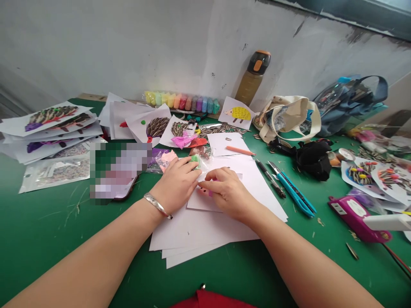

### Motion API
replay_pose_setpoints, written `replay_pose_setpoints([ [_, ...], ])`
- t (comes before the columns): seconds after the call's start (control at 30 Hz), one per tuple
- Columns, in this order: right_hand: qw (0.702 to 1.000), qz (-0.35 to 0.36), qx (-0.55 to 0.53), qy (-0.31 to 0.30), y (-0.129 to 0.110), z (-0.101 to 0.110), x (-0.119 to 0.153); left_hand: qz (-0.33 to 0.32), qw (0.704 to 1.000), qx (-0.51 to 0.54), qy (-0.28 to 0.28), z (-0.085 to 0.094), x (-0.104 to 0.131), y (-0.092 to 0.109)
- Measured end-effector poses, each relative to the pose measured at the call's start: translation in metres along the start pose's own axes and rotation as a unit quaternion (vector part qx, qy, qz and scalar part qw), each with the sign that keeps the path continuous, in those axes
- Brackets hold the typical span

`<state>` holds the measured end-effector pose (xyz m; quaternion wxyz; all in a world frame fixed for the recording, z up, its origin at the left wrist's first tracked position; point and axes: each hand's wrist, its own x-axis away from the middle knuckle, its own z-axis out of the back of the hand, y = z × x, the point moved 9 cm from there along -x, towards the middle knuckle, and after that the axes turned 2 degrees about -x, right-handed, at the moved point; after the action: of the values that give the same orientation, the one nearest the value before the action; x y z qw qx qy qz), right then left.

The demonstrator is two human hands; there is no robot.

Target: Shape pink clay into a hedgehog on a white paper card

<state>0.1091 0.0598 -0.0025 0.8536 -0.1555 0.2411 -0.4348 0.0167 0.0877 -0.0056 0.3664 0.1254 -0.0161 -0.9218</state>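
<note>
My left hand (177, 185) lies on the left part of a small white sheet, its fingers pressed together beside a bag with green clay (195, 160). My right hand (228, 191) is curled over the same small sheet (201, 204), fingertips at a pink shape (205, 191) with small dark dots. Whether anything is between those fingertips is hidden. The small sheet rests on a stack of larger white paper (205, 229). An orange pen-like stick (240, 150) lies on paper beyond my right hand.
A black pen (270, 179) and blue cutter (293, 190) lie to the right, near a magenta glue gun (358, 219). Seed-covered pictures (53, 115) are piled left, beside a blurred phone (120, 171). Along the wall stand clay packs (183, 102), a bottle (252, 77) and a cloth bag (290, 117).
</note>
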Motion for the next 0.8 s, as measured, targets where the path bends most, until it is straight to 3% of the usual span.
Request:
replay_pose_setpoints([
  [0.23, 0.999, 0.025, 0.024, -0.031, -0.007, -0.009, 0.000, -0.001, 1.000, -0.006, 0.008, 0.001, 0.001, 0.000],
  [0.47, 1.000, -0.001, -0.007, -0.009, -0.001, -0.003, -0.002, -0.002, 1.000, 0.015, 0.015, 0.002, 0.000, 0.000],
  [0.63, 0.999, 0.027, 0.021, -0.032, -0.010, -0.008, 0.000, -0.004, 0.999, 0.023, 0.027, 0.005, 0.000, 0.000],
  [0.8, 1.000, 0.013, 0.018, -0.012, -0.007, 0.004, 0.003, 0.000, 1.000, 0.009, 0.011, 0.003, 0.000, 0.000],
])
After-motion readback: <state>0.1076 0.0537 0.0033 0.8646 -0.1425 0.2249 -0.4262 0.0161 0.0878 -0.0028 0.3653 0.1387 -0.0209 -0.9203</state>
